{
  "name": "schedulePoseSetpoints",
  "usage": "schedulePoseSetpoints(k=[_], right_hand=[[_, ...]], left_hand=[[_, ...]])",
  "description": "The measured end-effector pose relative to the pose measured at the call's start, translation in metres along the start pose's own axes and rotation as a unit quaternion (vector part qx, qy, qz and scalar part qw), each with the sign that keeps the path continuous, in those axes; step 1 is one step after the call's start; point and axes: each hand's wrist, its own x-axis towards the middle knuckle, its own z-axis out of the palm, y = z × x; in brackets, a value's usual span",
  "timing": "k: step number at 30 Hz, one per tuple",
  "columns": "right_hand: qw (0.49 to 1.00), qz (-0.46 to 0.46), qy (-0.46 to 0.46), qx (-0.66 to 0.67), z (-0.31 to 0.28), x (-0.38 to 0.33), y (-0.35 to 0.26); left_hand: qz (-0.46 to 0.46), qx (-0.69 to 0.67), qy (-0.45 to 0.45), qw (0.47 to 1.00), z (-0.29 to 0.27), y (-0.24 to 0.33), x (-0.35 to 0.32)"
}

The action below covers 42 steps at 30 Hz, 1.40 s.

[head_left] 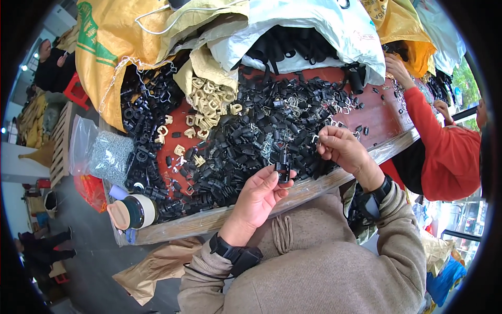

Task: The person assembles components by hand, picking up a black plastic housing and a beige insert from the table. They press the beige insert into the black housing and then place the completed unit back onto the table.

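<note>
My left hand (260, 198) is closed round a small black plastic part (283, 171), held upright between thumb and fingers above the near edge of the table. To its right, my right hand (342, 149) is pinched shut, and a small bent metal wire hook (315, 138) shows at its fingertips. The two hands are apart. Beneath and beyond them spreads a heap of black plastic parts (246, 136) mixed with shiny metal wire pieces. Cream-coloured plastic clips (209, 104) spill from a sack left of the heap.
Sacks line the far side: a yellow one (104, 31) and a white one (334, 31) with black tubes inside. A lidded jar (137, 212) and a bag of screws (111, 157) are at the left. A co-worker's red sleeve (426, 125) reaches in at the right. The table has a wooden edge (209, 217).
</note>
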Motion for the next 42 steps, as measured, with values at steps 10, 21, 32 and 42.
schedulePoseSetpoints(k=[10,21,32,42], right_hand=[[0.981,0.135,-0.136,-0.023,0.032,-0.007,0.005],[0.972,-0.116,-0.113,-0.169,0.049,-0.015,0.019],[0.751,-0.43,-0.066,-0.497,0.046,-0.013,0.008],[0.81,-0.409,-0.074,-0.414,0.067,-0.017,0.007]], left_hand=[[0.027,0.013,-0.062,0.998,0.006,-0.001,0.003],[0.048,-0.003,-0.022,0.999,0.003,0.003,0.001],[0.036,-0.017,0.018,0.999,0.004,0.003,0.0],[0.014,-0.033,0.027,0.999,0.003,-0.005,-0.002]])
